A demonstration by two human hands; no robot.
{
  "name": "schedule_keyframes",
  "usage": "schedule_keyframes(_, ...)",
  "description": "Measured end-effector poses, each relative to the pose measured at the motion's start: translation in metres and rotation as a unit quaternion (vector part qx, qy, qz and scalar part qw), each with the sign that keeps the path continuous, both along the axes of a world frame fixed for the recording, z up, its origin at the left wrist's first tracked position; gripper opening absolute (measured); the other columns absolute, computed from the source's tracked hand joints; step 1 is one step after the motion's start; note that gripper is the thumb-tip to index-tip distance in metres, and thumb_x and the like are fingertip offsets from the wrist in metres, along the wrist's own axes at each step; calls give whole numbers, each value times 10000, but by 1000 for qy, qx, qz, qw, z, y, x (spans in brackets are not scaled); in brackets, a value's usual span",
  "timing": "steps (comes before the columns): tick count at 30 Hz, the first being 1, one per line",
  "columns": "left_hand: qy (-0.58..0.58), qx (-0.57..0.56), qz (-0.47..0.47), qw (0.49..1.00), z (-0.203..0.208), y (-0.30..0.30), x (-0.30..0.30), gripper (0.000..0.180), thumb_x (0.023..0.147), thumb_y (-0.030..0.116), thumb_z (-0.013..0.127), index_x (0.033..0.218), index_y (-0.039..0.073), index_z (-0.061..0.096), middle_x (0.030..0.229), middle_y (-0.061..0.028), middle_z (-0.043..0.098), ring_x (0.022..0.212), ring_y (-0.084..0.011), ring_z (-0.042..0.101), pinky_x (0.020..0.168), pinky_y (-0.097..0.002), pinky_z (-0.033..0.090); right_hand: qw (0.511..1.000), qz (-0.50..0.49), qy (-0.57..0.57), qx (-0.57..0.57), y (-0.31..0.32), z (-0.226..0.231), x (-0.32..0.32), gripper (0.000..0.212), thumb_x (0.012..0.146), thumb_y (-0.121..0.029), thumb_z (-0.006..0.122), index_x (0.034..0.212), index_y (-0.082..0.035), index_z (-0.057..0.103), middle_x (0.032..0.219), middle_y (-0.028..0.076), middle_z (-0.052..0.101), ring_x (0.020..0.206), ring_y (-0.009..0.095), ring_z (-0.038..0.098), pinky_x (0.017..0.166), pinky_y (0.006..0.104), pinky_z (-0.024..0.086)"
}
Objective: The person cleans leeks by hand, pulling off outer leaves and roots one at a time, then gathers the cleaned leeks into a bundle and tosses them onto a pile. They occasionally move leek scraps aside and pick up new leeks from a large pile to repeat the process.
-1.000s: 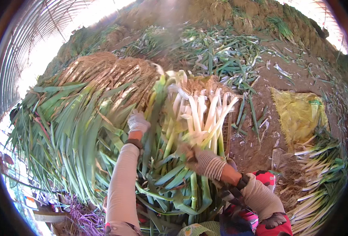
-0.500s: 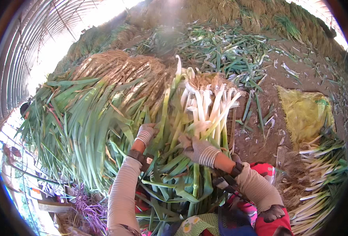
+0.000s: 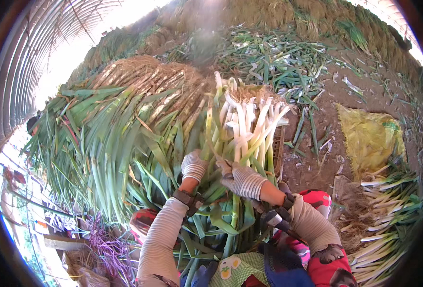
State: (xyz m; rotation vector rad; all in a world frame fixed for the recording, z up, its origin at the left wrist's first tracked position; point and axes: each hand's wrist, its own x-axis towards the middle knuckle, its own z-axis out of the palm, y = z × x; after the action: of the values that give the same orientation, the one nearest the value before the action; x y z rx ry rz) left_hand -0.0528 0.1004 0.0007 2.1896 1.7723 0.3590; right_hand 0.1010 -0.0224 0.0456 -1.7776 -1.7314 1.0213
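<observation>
A thick bed of long green onions lies before me, roots pointing away and leaves toward me. My left hand, in a striped glove, is curled around the leaves of an unpeeled green onion. Close beside it, my right hand, gloved too, is closed with its fingertips on a stalk; the grip itself is partly hidden. Just beyond the right hand, a bunch of peeled green onions shows clean white stems, their leaves running back under my hands toward my lap.
Stripped leaves litter the soil beyond. A yellow woven sack lies at the right, above a row of white-stemmed onions. Purple strands lie at the lower left. Stacked onions line the far side under a ribbed frame.
My left hand has moved right and slightly nearer, closer to my right hand. The unpeeled onion beside the white bunch has shifted right with it. My right hand has barely moved.
</observation>
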Motion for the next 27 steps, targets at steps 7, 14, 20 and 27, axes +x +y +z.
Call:
schedule_keyframes(7,-23,8,19,1000,-11,-15,-4,278,702,237,597,927,77,618,844,-223,613,820,-385,590,719,-443,475,992,16,11,-128,16,7,3,384,791,-339,565,927,20,555,656,169,602,543,242,600,569,349,495)
schedule_keyframes(14,-70,-27,19,997,-9,-32,-11,304,676,222,613,938,68,621,864,-212,621,842,-367,593,742,-420,475,985,13,-109,-131,19,10,-16,428,782,-302,548,1041,33,488,844,240,594,794,338,595,743,369,477)
schedule_keyframes(20,-237,-81,21,968,-39,-25,-35,440,621,238,716,1025,88,623,892,-177,632,852,-328,602,764,-373,471,984,-9,-167,-69,39,8,-27,606,771,-411,579,1039,117,449,839,243,613,804,355,610,718,379,485)
schedule_keyframes(27,-289,-97,0,953,-53,-21,-45,512,600,212,769,1045,22,602,904,-168,642,835,-269,614,765,-320,474,975,10,-202,-91,76,3,-32,426,793,-302,548,965,85,498,781,231,602,722,328,602,686,376,480)
